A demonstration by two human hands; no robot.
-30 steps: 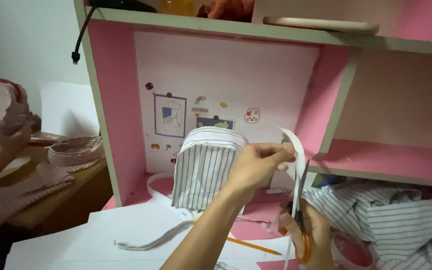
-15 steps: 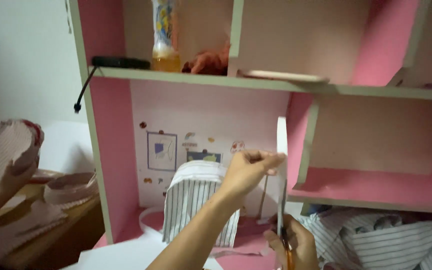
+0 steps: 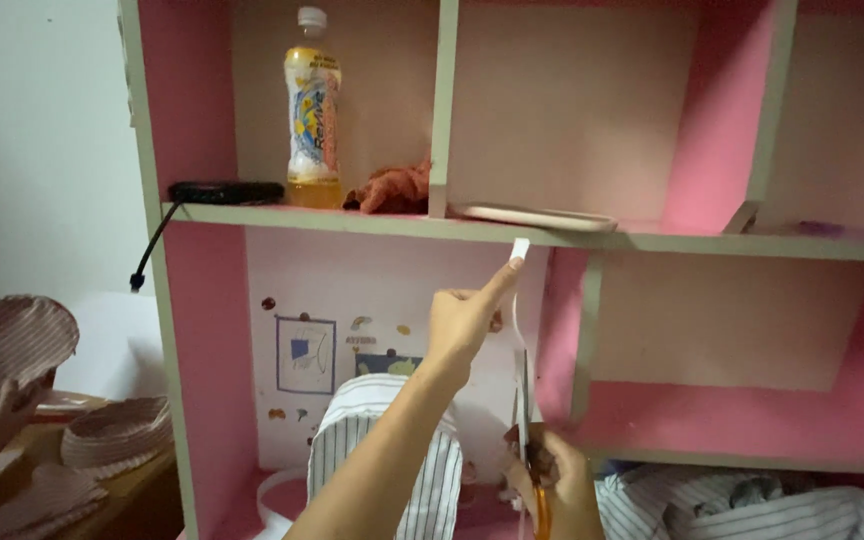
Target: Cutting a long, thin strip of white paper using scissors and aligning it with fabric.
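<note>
- Your left hand (image 3: 464, 318) is raised in front of the pink and grey wooden shelf unit (image 3: 592, 240), thumb and forefinger pinching the top end of a narrow white fabric strip (image 3: 519, 300) just under the edge of the middle shelf
- The strip hangs taut from that pinch, its long axis close to upright, running straight down to your right hand (image 3: 552, 485) near the bottom of the view
- Your right hand is curled closed around orange-handled scissors (image 3: 532, 450); the blades point up along the strip, which lies directly above those fingers. Whether the blades are parted you cannot tell
- Your right hand is the nearer one to the strip's lower end; the left holds only the top
- Just left of the strip, behind your left forearm, stands a small striped fabric backpack (image 3: 372, 450) in the lower compartment
- On the upper shelf stand a plastic drink bottle with yellow liquid (image 3: 313, 110) and a flat pale tray (image 3: 537, 215)
- At the far left, another person's hand (image 3: 7, 415) holds a striped round fabric piece (image 3: 7, 345)
</note>
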